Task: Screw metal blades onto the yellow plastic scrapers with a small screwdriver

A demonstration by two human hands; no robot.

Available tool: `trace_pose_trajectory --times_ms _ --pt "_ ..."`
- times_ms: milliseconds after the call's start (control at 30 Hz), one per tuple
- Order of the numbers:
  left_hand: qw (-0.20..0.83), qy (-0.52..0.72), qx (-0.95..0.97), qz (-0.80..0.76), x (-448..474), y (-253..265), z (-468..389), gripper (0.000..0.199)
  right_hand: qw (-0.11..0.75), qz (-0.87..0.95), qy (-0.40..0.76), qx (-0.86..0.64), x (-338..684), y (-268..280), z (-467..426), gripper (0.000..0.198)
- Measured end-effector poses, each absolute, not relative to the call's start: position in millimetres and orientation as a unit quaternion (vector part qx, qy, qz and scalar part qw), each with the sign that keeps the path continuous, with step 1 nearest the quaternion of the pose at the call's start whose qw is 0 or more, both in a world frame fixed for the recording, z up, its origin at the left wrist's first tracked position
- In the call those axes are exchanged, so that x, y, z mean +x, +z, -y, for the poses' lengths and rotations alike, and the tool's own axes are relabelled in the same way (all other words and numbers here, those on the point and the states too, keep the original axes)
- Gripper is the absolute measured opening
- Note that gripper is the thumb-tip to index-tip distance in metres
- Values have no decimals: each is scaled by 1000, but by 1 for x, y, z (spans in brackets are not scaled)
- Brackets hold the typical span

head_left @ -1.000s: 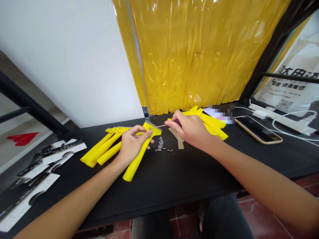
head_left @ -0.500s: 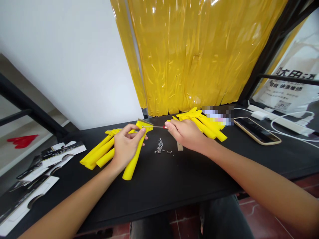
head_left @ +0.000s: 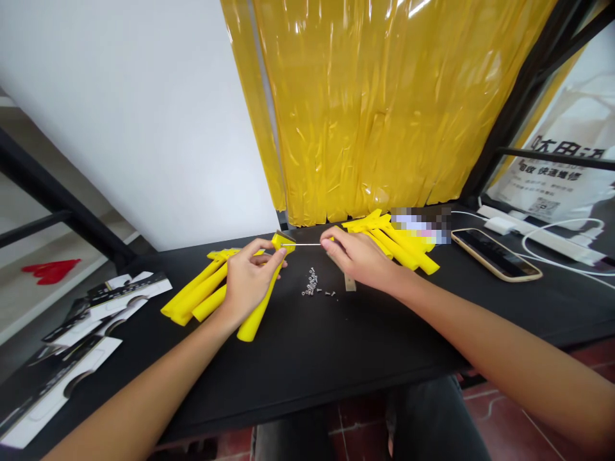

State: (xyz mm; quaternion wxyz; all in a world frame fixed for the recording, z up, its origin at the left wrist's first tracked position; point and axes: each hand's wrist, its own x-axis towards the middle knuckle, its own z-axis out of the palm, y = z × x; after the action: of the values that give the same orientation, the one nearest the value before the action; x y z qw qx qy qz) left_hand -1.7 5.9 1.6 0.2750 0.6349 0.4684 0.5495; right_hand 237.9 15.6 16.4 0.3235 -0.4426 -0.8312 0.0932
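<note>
My left hand [head_left: 250, 278] is closed around a yellow scraper [head_left: 256, 317], its handle slanting down toward me and a greyish blade edge at its wide head. In my right hand [head_left: 358, 253] is a screwdriver, with my fingers wrapped round its handle and hiding it. The thin screwdriver shaft [head_left: 305, 244] runs level to the left, its tip at a screw spot on the scraper's head. Below, between my hands, lies a small heap of screws and nuts [head_left: 310, 285]. A flat metal blade [head_left: 350, 283] shows partly under my right hand.
Several yellow handles [head_left: 192, 298] lie left of my left hand. Another pile of yellow parts [head_left: 408, 250] is behind my right hand. Printed cards [head_left: 91, 358] lie at left; a phone [head_left: 497, 255] and power strip [head_left: 542, 234] at right. A yellow plastic curtain [head_left: 375, 115] hangs behind.
My right hand has turned slightly round the screwdriver's handle, and the red part near the shaft is now covered. The scraper has tilted a little. The whole view has shifted slightly.
</note>
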Motion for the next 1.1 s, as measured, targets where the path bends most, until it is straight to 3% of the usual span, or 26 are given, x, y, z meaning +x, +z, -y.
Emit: trace_pose_trajectory --times_ms 133,300,500,633,867,1033,1100 --pt "271 541 640 -474 -3 1 -7 23 335 828 108 -436 236 16 -14 27" --pt "266 533 653 -467 -3 2 -7 23 323 831 116 -439 231 11 -12 38" --pt "264 538 650 -468 -3 2 -6 25 322 833 155 -422 229 11 -10 27" --pt "252 527 663 -469 -4 1 -6 25 324 841 178 -396 228 8 -11 41" --pt "250 523 663 -472 -4 2 -6 22 351 810 204 -423 225 9 -8 26" --pt "251 518 664 -476 -1 3 -4 22 330 833 182 -405 227 7 -11 43" --pt "252 512 670 -476 -2 3 -5 23 340 819 196 -419 227 6 -12 34"
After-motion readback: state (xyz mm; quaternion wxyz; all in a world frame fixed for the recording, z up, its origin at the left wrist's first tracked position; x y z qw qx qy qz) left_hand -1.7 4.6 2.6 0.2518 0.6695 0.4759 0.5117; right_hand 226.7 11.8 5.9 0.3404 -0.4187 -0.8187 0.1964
